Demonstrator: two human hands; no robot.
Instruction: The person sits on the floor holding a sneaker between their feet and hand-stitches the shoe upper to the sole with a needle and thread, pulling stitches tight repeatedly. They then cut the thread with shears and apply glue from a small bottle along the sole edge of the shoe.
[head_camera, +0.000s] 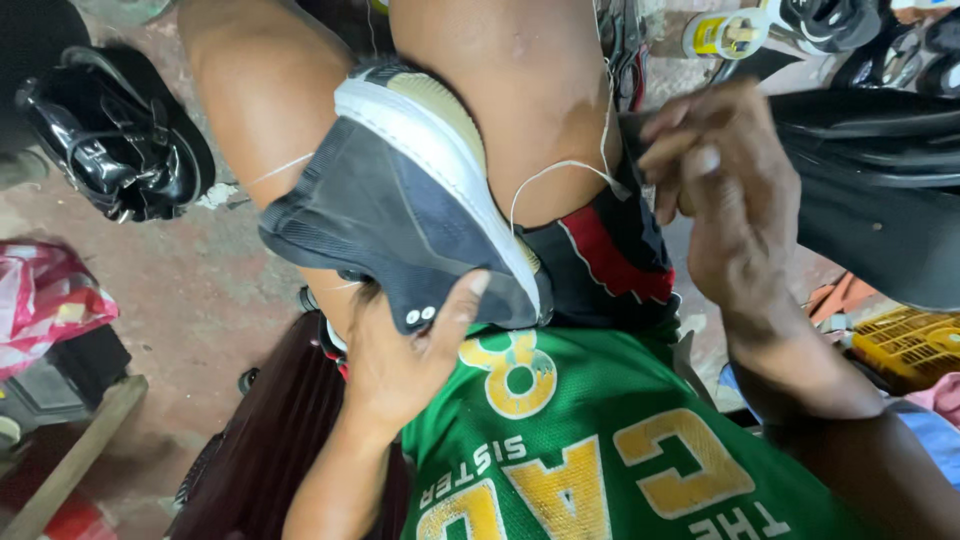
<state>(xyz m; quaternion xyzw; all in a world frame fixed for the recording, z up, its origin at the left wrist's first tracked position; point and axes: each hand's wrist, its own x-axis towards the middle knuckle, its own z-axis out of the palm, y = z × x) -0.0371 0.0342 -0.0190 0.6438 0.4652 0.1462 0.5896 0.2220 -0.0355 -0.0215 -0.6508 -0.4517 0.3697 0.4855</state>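
**Grey sneaker braced on the lap, thread drawn out to one side**

The room for moving is tight. The grey sneaker (400, 215) lies across the person's bare thighs, hemmed in by the knees above and the green jersey (600, 440) below. To the right a dark curved panel (880, 190) stands close behind the right hand (730, 190), leaving little space there. To the left the floor (220, 300) is more open, with a glossy black shoe (110, 135) well apart and a pink bag (45, 300) at the picture's edge. A yellow crate (910, 340) sits low at the right edge.

The sneaker's long axis runs on a slant from upper left-centre to lower right, white sole edge (440, 160) turned up and to the right, dark upper facing the camera.

The left hand (400, 360) grips the sneaker's lower end from beneath, thumb pressed on the upper beside two small white studs. The right hand is closed, fingers pinched together on a white thread (560, 170) that loops from the sole edge up to it.

The sneaker's far end is hidden between the thighs. Whether the right hand also holds a needle cannot be told. Things along the top edge are cut off and hard to make out.
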